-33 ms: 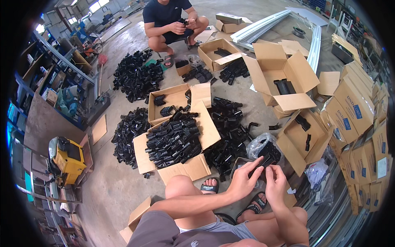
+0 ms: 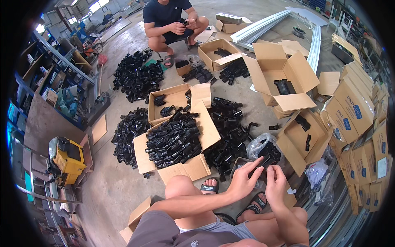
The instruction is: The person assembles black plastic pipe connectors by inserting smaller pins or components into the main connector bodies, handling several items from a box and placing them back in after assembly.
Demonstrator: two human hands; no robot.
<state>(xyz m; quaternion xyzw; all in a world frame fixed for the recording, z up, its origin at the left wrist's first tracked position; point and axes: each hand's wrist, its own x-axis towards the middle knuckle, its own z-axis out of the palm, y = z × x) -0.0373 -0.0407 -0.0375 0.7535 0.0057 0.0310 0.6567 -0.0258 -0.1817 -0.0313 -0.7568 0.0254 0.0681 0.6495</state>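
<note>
Both my hands meet at the lower right, in front of my knees, around a small black plastic fitting (image 2: 268, 159). My left hand (image 2: 243, 180) grips it between thumb and fingers from the left side. From the right, my right hand (image 2: 275, 182) pinches its near end, and the fingers hide part of it. Just beyond them sits a clear plastic bag (image 2: 259, 145) with small black pieces inside. An open carton (image 2: 306, 138) with a few black fittings lies to the right of the bag. Left of my hands, a pile of black fittings (image 2: 225, 140) covers the floor.
An overfilled carton (image 2: 191, 166) of black fittings stands in the middle, with more piles (image 2: 131, 138) beside it. A co-worker (image 2: 168, 18) squats opposite, handling a black piece. Stacked cartons (image 2: 349, 111) and long metal profiles (image 2: 341, 218) line the right. A yellow machine (image 2: 68, 160) stands left.
</note>
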